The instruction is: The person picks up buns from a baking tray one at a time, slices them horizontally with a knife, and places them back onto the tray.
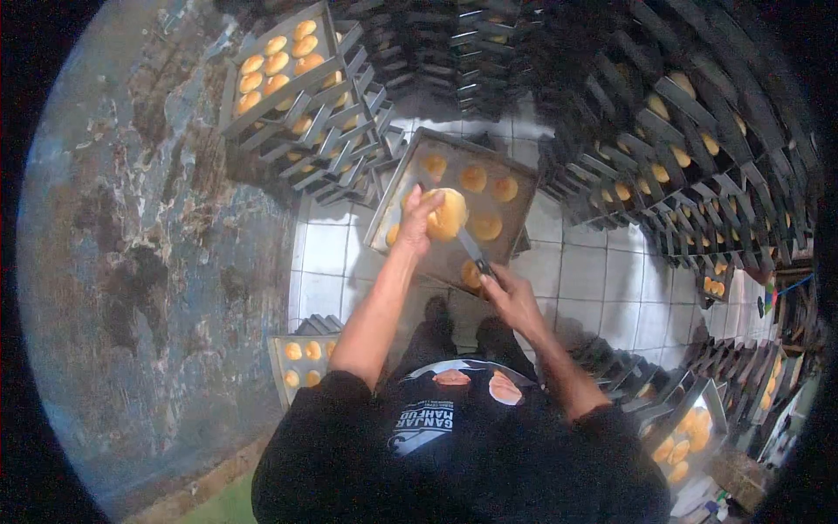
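Observation:
My left hand grips a round golden bun from its left side, thumb and fingers around the edge. In my right hand is a knife with a black handle. Its blade points up and left, the tip right at the bun's lower edge. Both hands are over a metal baking tray in front of me. Several more buns lie on that tray, among them one bun near its far side and another bun right of the held one.
Upper left stands a stack of trays with buns on top. Tall stacks of trays line the right side and back. Another bun tray sits low left, and one more low right. A worn wall runs along the left; the floor is white tile.

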Available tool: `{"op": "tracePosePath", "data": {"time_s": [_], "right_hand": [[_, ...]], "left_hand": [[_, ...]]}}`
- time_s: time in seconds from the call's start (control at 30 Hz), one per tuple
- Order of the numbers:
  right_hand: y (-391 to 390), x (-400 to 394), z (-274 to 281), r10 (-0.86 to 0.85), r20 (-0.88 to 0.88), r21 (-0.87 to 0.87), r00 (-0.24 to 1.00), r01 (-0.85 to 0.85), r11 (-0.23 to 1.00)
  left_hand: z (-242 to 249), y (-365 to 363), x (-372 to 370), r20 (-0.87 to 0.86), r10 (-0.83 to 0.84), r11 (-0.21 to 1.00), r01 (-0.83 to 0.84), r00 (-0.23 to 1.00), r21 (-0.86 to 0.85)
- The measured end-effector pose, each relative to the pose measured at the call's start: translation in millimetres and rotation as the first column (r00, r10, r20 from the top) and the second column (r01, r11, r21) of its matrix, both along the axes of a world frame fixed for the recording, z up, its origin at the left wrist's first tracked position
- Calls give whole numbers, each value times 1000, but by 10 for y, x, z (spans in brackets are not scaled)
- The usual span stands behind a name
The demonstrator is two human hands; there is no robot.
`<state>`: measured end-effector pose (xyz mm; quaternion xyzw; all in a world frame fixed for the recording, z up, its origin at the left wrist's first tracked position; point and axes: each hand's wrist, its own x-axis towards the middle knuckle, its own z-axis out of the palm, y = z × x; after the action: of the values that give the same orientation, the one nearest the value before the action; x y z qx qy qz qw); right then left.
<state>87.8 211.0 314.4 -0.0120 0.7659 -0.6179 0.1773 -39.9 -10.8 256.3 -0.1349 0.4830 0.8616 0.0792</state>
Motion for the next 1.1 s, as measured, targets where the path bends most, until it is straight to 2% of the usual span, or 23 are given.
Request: {"op": "tracePosePath", "data": {"time_s": [0.1,0.13,0.23,0.3,0.37,0.43,0.53,0.57,0.6,0.63,0.67,0.7,0.73,0.77,0.83,0.87,0.9,0.93,0.97,1.0,1.03,1.07,1.1], "right_hand": [[90,262,-190,-28,136,49,990,22,999],[86,230,-182,6,101,97,995,-16,995],[-97,-32,-669,15,72,116,997,-23,993],[-176,-155,-971,40,204,75,978,-56,996],[-227,-94,-1503,-6,118,96,993,-6,995],[-90,183,-1548,57,124,188,991,-80,979],[320,774,-1711,104,433,196,896,-206,959],[428,871,-1499,121,383,271,916,-237,933],[522,928,-1258,146,328,344,933,-262,901],[754,1255,-1477,243,207,454,948,-313,834],[960,1519,-1737,350,92,562,932,-339,754],[956,1486,-1708,351,106,563,930,-347,750],[947,1456,-1610,142,327,454,934,-287,843],[909,1418,-1532,-51,544,366,837,-182,913],[854,1391,-1572,-108,606,340,788,-134,931],[829,1351,-1601,-161,653,316,740,-73,946],[836,1415,-1724,-158,652,315,741,-75,946],[806,1479,-1862,-120,571,314,812,-81,946],[824,1551,-1943,-99,525,312,845,-83,946],[786,1540,-1952,-78,477,312,876,-86,946],[659,1371,-1777,-143,544,294,827,-28,955],[561,1221,-1646,-202,607,280,769,31,959],[542,1152,-1634,-199,594,281,780,32,959]], "left_hand": [[-37,-91,52,21,-52,993,50,998,103],[-147,-46,119,42,-50,993,45,998,107],[-531,198,258,112,35,993,-47,993,105],[-779,231,328,211,103,982,-134,972,136],[-950,145,299,262,82,985,-118,962,124],[-1234,33,247,311,59,988,-100,949,118],[-1791,-109,219,284,143,990,-137,948,-41],[-1951,-153,226,305,146,989,-142,941,-35],[-2132,-204,225,335,119,987,-75,935,-141],[-2321,-251,243,368,93,970,-1,925,-242],[-2536,-287,269,384,94,972,-1,919,-236],[-2761,-319,289,379,44,931,100,924,-351],[-2852,-339,293,381,-8,866,197,925,-459],[-2927,-375,308,394,-8,869,201,919,-452],[-2776,-460,215,163,-197,459,238,967,-856],[-2690,-528,149,163,-195,459,237,967,-856],[-2627,-617,100,57,-140,371,105,989,-923],[-2615,-720,72,-59,-96,270,-31,994,-962],[-2590,-817,33,-62,-94,267,-34,994,-963],[-2616,-919,-31,-21,-6,91,-21,1000,-996],[-2708,-1028,-94,-1,90,-84,6,996,-996],[-2802,-1100,-137,154,194,53,147,969,-988],[-2761,-1141,-158,138,198,54,130,970,-990]]}}
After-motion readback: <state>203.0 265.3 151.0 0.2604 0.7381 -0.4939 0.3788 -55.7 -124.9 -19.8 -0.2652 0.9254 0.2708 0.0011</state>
